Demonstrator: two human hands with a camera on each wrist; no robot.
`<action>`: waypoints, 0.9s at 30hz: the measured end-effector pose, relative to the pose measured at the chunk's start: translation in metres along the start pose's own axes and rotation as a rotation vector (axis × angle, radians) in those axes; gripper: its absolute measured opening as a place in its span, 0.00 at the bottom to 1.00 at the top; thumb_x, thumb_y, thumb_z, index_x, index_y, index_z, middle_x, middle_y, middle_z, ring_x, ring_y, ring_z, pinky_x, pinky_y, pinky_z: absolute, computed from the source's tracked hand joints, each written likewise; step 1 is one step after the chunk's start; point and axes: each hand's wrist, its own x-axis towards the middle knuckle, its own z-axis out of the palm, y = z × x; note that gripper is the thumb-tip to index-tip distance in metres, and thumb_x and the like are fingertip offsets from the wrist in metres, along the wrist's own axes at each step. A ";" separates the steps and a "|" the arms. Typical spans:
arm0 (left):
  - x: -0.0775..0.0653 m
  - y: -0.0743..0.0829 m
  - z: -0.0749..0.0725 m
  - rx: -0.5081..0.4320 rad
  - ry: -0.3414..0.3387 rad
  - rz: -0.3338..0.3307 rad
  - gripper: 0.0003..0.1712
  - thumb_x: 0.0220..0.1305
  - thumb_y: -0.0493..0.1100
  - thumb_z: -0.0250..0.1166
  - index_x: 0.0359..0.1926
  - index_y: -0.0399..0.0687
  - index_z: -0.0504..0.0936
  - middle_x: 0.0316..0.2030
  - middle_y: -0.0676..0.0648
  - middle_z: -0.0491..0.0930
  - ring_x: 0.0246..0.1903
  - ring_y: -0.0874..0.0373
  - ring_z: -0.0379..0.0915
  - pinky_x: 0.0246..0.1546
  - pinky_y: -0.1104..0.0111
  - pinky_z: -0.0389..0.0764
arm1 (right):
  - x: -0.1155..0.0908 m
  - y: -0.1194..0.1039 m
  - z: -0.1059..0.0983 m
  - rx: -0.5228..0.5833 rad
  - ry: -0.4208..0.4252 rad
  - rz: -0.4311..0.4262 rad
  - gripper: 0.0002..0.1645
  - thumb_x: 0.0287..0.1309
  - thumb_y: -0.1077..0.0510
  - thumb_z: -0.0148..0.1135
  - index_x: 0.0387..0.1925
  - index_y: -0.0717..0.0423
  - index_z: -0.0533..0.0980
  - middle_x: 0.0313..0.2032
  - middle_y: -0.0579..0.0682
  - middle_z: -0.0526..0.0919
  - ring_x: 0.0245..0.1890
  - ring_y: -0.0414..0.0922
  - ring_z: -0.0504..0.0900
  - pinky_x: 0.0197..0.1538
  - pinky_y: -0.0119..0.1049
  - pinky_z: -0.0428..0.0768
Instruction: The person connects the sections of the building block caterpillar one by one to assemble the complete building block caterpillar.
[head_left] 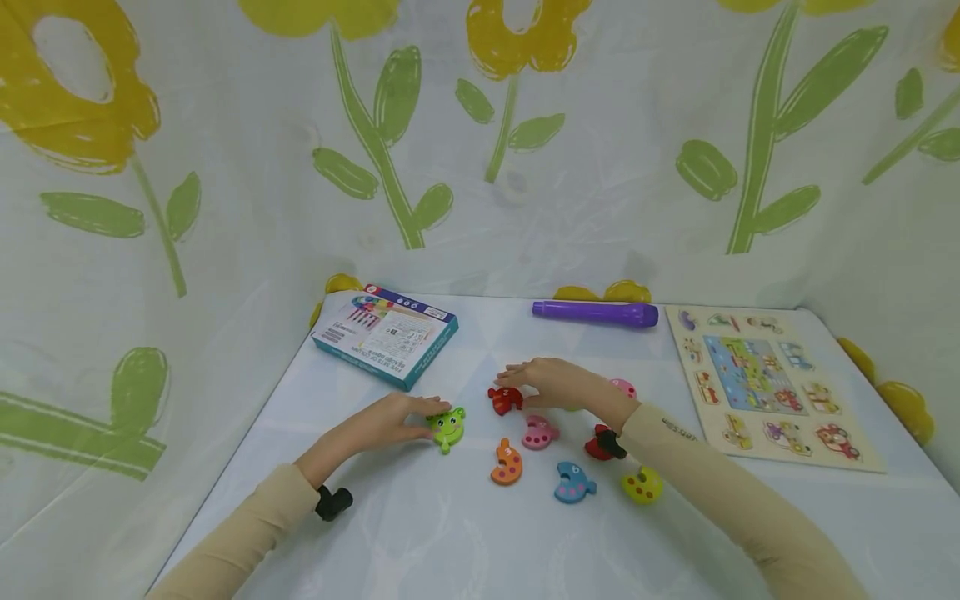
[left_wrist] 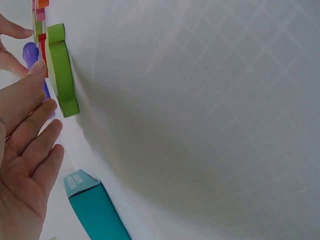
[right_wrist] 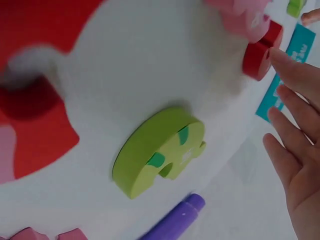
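Observation:
My left hand (head_left: 393, 419) touches the edge of a flat green animal-face piece (head_left: 447, 428), its fingers extended. The left wrist view shows the same green piece (left_wrist: 61, 70) edge-on beside the thumb of the left hand (left_wrist: 30, 145). Over on the right, my right hand (head_left: 558, 383) reaches across to a small red piece (head_left: 505, 400). In the right wrist view, a digit of the right hand (right_wrist: 300, 105) touches that red piece (right_wrist: 257, 57), the other fingers loosely spread. Close by lie a pink piece (head_left: 538, 433) and an orange spotted piece (head_left: 507, 463).
Nearer me are blue (head_left: 573, 483) and yellow (head_left: 642, 485) pieces; another red one (head_left: 600, 443) is partly behind the right wrist. A flat box (head_left: 386, 333) lies back left, a purple stick-shaped thing (head_left: 596, 313) at the back, a picture puzzle board (head_left: 768, 383) right.

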 end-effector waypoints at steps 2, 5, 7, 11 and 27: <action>0.000 0.000 0.000 -0.009 -0.001 0.004 0.30 0.61 0.45 0.68 0.64 0.46 0.73 0.63 0.50 0.71 0.65 0.56 0.64 0.61 0.63 0.70 | 0.004 0.004 0.000 -0.008 -0.025 0.000 0.35 0.57 0.57 0.68 0.66 0.47 0.70 0.66 0.45 0.70 0.67 0.46 0.65 0.65 0.47 0.68; 0.000 -0.001 0.002 -0.016 -0.002 0.012 0.30 0.61 0.44 0.68 0.64 0.45 0.74 0.63 0.49 0.71 0.64 0.56 0.65 0.60 0.64 0.70 | 0.010 0.009 0.001 -0.012 -0.047 0.002 0.35 0.57 0.57 0.68 0.66 0.46 0.70 0.66 0.47 0.69 0.66 0.49 0.68 0.63 0.46 0.71; 0.000 -0.002 0.003 -0.018 -0.004 0.017 0.30 0.61 0.44 0.68 0.64 0.46 0.74 0.63 0.49 0.71 0.64 0.56 0.65 0.60 0.65 0.70 | 0.012 0.011 0.003 -0.017 -0.056 0.018 0.34 0.57 0.56 0.68 0.66 0.44 0.70 0.66 0.48 0.69 0.62 0.50 0.71 0.61 0.44 0.73; -0.001 -0.003 0.005 -0.024 0.003 0.018 0.29 0.61 0.44 0.68 0.63 0.46 0.74 0.62 0.49 0.72 0.63 0.56 0.66 0.60 0.65 0.71 | 0.013 0.011 0.004 -0.033 -0.055 0.047 0.32 0.57 0.54 0.68 0.64 0.43 0.72 0.65 0.51 0.71 0.56 0.52 0.76 0.56 0.42 0.77; -0.022 0.001 0.006 -0.010 0.007 -0.027 0.27 0.63 0.43 0.67 0.63 0.44 0.75 0.61 0.45 0.73 0.61 0.54 0.69 0.58 0.63 0.73 | 0.011 -0.003 0.009 -0.049 -0.001 0.054 0.35 0.54 0.50 0.71 0.64 0.48 0.73 0.64 0.53 0.72 0.56 0.51 0.77 0.58 0.44 0.76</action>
